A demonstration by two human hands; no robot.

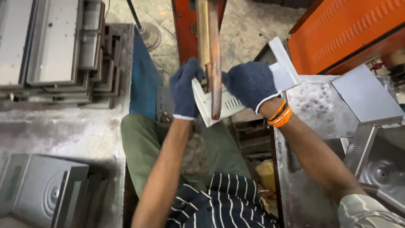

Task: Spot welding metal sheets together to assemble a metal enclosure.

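Both gloved hands, left hand (184,89) and right hand (249,83), grip a grey metal bracket (230,103) against the copper rod (215,63).

Speckled metal bench (314,105) at right: flat grey sheet panel (365,95) lying on it.

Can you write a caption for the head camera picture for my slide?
Two gloved hands, left hand and right hand, hold a pale bent metal part against a copper rod.

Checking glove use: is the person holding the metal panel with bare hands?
No. Both the left hand and right hand wear dark blue knit gloves while gripping the pale metal panel.
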